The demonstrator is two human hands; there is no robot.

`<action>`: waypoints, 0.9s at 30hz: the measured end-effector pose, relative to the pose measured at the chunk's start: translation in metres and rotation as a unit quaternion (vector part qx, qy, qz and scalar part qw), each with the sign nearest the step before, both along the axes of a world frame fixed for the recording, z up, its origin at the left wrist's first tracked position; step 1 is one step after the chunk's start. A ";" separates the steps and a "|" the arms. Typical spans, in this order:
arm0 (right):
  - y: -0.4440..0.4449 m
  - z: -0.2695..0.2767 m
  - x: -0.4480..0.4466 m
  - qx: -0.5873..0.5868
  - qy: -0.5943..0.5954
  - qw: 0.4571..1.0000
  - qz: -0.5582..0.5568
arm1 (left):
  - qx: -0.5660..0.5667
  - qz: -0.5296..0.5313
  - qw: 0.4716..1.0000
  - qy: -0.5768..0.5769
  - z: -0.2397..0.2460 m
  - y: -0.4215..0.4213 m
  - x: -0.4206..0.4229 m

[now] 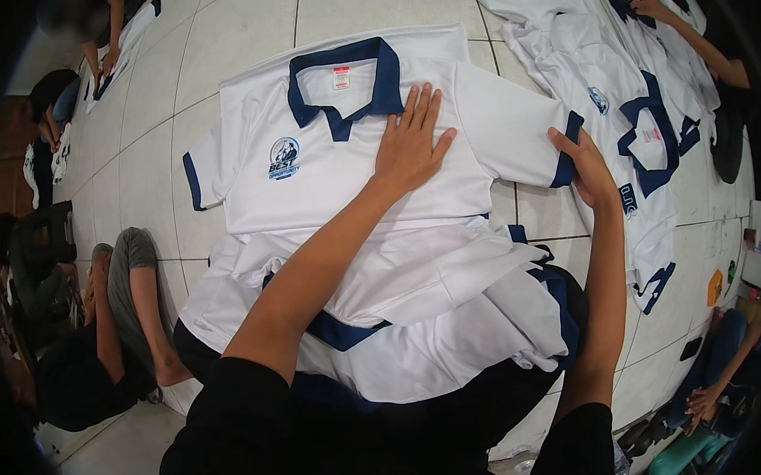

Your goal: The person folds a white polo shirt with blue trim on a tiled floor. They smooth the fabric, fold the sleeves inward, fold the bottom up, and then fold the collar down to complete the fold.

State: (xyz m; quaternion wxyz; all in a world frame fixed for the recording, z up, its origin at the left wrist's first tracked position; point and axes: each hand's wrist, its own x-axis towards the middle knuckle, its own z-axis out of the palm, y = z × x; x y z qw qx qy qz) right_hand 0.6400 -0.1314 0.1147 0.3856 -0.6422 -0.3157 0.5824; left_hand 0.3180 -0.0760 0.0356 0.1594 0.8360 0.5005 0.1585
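Note:
A white polo shirt [350,191] with a navy collar [389,77] lies face up on the floor before me, its neck away from me. Flat on its chest, just below the collar, rests my left hand [413,142]. My right hand [587,166] pinches the navy cuff [566,158] of the right-side sleeve, thumb on top and fingers partly hidden. This sleeve is stretched out sideways. On the left, the other sleeve [211,167] lies bent downward. A printed emblem [284,158] with writing marks the chest. More white and navy shirts [426,343] are bunched across my lap.
More white polo shirts [595,74] spread over the tiled floor [243,30] at the right, beside another person's arm [700,44]. People sit or bend along both sides. An orange object [714,287] and a dark phone-like object [691,348] lie at the far right.

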 end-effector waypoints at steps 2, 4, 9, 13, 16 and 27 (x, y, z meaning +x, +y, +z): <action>0.001 -0.007 0.000 0.005 -0.051 0.998 0.036 | 0.006 0.007 1.000 -0.007 0.001 0.000 -0.004; -0.002 -0.030 0.014 0.008 -0.141 0.987 0.072 | 0.019 0.004 0.999 -0.030 -0.001 0.001 0.003; -0.007 -0.045 0.002 0.038 -0.376 0.923 0.077 | 0.025 0.006 0.997 -0.074 -0.006 0.008 -0.002; -0.001 -0.043 -0.007 0.040 -0.423 0.902 0.070 | 0.039 -0.007 0.992 -0.122 -0.010 0.005 -0.014; 0.000 -0.051 -0.010 0.033 -0.458 0.884 0.081 | 0.066 0.019 0.993 -0.096 -0.010 0.004 -0.008; 0.009 -0.026 0.012 0.159 -0.474 0.861 -0.096 | 0.066 0.045 0.997 -0.021 -0.018 0.000 0.003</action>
